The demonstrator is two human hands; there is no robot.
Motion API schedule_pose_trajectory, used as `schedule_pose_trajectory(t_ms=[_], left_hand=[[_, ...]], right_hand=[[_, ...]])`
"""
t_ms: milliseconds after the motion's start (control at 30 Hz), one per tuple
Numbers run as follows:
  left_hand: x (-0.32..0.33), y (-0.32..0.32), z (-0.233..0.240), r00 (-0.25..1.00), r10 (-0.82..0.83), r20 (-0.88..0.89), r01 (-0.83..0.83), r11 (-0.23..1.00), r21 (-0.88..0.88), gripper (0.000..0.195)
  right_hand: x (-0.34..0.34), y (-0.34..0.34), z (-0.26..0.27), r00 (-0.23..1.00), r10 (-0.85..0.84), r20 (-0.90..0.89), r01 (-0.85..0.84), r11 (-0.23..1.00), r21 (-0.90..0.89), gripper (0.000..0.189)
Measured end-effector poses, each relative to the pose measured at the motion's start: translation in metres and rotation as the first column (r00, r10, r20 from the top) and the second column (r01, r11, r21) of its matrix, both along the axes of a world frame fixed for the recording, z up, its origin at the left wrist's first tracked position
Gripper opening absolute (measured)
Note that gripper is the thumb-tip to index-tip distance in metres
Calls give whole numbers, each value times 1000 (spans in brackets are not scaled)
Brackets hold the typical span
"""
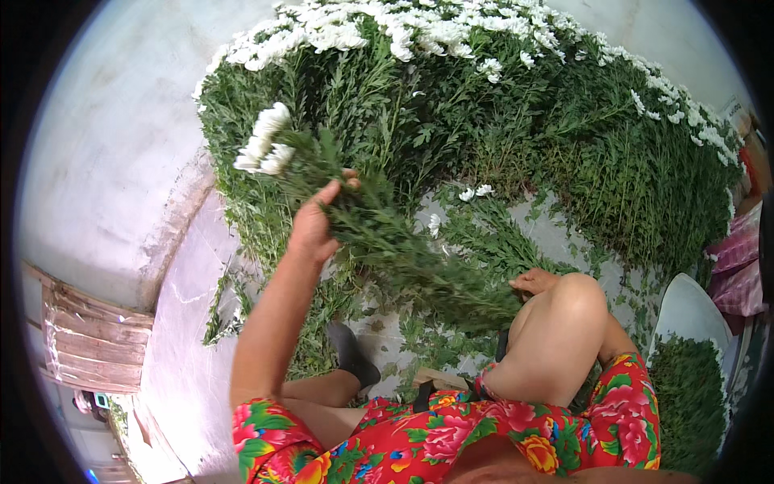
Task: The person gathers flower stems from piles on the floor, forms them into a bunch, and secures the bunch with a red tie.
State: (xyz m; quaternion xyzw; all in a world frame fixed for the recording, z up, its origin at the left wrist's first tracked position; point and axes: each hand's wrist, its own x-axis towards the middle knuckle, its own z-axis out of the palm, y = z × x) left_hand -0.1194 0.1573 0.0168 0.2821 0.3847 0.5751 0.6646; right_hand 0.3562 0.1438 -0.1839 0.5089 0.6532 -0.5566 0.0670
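My left hand (314, 224) is closed around the upper part of a bunch of leafy white chrysanthemum stems (411, 254). Its white blooms (266, 142) point to the upper left, and the stems slant down to the right, blurred. At their lower end is my right hand (535, 281), beside my raised knee, which hides part of it. The fingers look curled, but their grip on the stems cannot be made out. Behind the bunch, a few loose chrysanthemum stems (502, 233) with small white flowers lie on the floor.
A large bank of white chrysanthemums (423, 103) stands stacked along the wall (121, 109). Fallen leaves litter the pale floor (187, 339). Wooden boards (97, 339) lean at the left. On the right are a pale curved panel (689, 308), a heap of greenery (683, 399) and pink cloth (741, 260).
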Motion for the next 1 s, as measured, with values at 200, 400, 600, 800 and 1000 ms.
schedule_pose_trajectory(t_ms=[200,400,600,800,1000], left_hand=[[-76,-62,29,998,41,48,-46,995,90,35],[-109,-106,33,973,226,47,-230,968,102,34],[-129,-108,7,952,302,53,-301,953,-13,29],[-106,-97,8,972,237,8,-234,965,-116,28],[-131,-113,-16,988,152,37,-150,988,-48,35]], right_hand=[[14,1,-17,992,1,-125,25,978,206,43],[16,50,32,997,-65,-42,72,975,208,33],[-81,76,157,975,196,108,-223,862,455,34],[-161,63,211,883,432,184,-451,672,587,37],[-109,121,145,875,360,325,-479,746,462,36]])
